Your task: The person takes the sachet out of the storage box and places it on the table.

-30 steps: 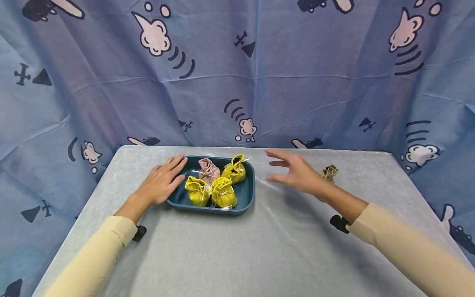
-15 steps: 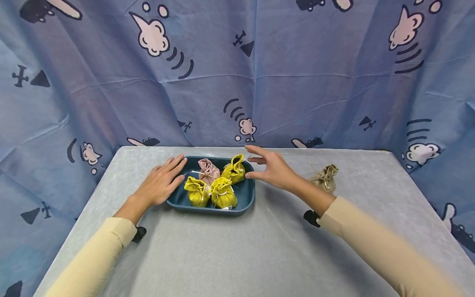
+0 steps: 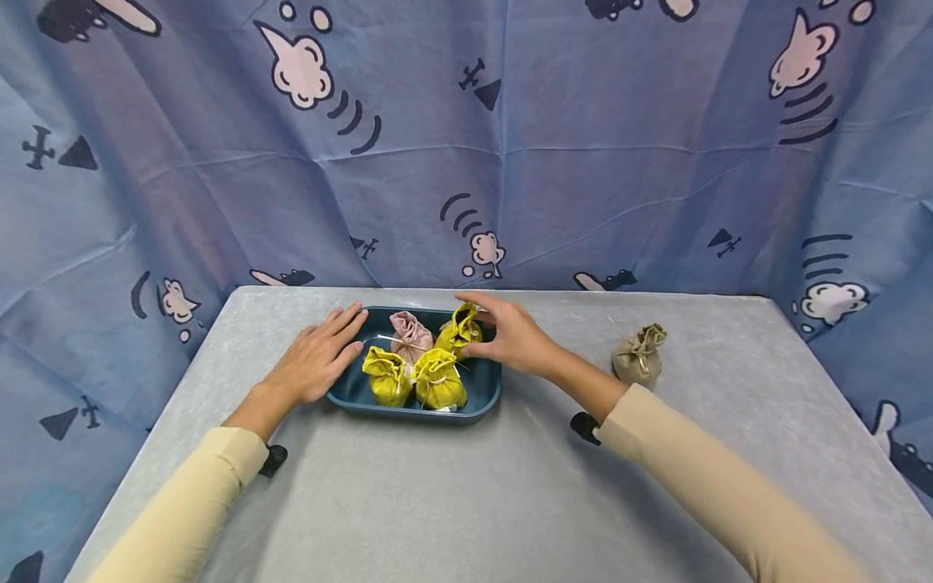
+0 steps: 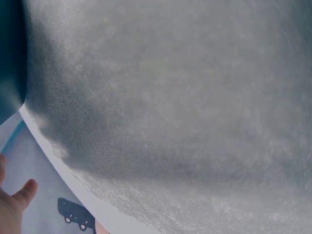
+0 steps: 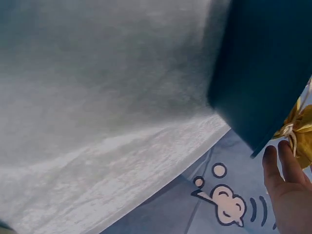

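A dark teal tray (image 3: 408, 411) holds several small drawstring pouches. Flat along the tray's left rim rests my left hand (image 3: 309, 356), fingers extended. My right hand (image 3: 521, 336) reaches over the right rim, thumb and fingers spread on either side of the back-right yellow pouch (image 3: 455, 334). In the right wrist view, fingertips (image 5: 285, 146) are right at that pouch's cord (image 5: 288, 130). A pink pouch (image 3: 411, 336) stands beside it at the back. Two more yellow pouches, one at left (image 3: 388, 379) and one at centre (image 3: 440, 380), sit in front.
A brown burlap pouch (image 3: 638, 360) stands on the grey-covered table (image 3: 408, 502), right of the tray and beyond the right forearm. A blue patterned curtain (image 3: 408, 162) hangs behind the table's back edge.
My right hand has moved left from beside the tray to the back-right yellow pouch, its fingers still spread. The brown pouch has come into full view. The left hand has stayed put.
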`<action>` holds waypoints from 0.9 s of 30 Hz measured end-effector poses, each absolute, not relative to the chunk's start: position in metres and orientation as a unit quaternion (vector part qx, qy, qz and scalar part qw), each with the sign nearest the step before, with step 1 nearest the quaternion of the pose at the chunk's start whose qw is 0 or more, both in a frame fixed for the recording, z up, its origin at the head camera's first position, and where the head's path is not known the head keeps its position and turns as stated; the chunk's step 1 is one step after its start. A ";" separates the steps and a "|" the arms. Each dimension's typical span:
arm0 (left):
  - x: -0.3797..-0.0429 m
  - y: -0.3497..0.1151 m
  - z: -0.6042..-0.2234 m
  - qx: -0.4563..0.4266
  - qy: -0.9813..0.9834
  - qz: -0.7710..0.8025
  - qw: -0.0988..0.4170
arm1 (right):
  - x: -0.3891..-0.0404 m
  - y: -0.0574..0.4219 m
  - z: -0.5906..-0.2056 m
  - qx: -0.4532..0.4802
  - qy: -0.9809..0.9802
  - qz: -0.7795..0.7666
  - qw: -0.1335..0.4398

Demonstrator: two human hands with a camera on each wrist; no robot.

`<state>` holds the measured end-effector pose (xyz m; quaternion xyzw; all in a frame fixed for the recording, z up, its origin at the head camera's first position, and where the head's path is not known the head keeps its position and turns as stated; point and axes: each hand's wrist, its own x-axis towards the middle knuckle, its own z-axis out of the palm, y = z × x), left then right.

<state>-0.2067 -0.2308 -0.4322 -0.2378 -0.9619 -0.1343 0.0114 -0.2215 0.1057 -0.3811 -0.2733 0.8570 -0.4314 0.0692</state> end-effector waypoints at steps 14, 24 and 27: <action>-0.207 -0.232 -0.432 -0.239 -0.961 -0.136 0.012 | -0.223 0.093 -0.391 -0.302 0.889 -0.340 0.039; -0.207 -0.232 -0.431 -0.237 -0.962 -0.135 0.012 | -0.221 0.096 -0.393 -0.282 0.873 -0.395 0.044; -0.207 -0.231 -0.431 -0.238 -0.962 -0.134 0.011 | -0.220 0.098 -0.393 -0.275 0.864 -0.421 0.038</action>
